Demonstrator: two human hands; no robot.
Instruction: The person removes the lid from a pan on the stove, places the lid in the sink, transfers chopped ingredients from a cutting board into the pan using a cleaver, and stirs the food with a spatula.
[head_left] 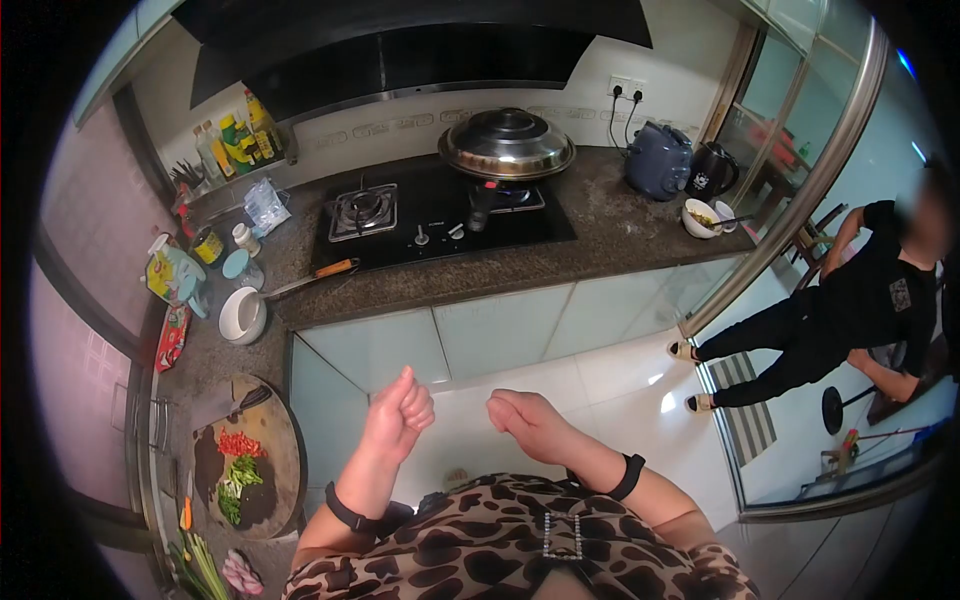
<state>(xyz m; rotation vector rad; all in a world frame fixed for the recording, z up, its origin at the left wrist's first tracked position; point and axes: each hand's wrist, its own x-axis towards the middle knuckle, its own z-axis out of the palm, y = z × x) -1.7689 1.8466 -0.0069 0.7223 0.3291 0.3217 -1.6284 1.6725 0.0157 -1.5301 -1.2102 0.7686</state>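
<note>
Both of my hands are raised in front of my body, over the floor and apart from each other. The fingers of my left hand (398, 413) are curled into a fist, with nothing seen in it. My right hand (533, 424) is also closed, its fingers folded together and nothing showing in them. Beyond them runs the dark counter (440, 285). On the gas stove (385, 245) a pan with a domed metal lid (508, 150) covers the right burner. To the left, a round cutting board (285, 470) holds chopped red pieces (240, 444), chopped greens (238, 482) and a cleaver (215, 408).
A white bowl (242, 316) and a spatula (310, 279) lie left of the stove. At the right are a blue appliance (658, 160), a black kettle (712, 172) and a food bowl (700, 218). A person in black (860, 280) stands by the doorway.
</note>
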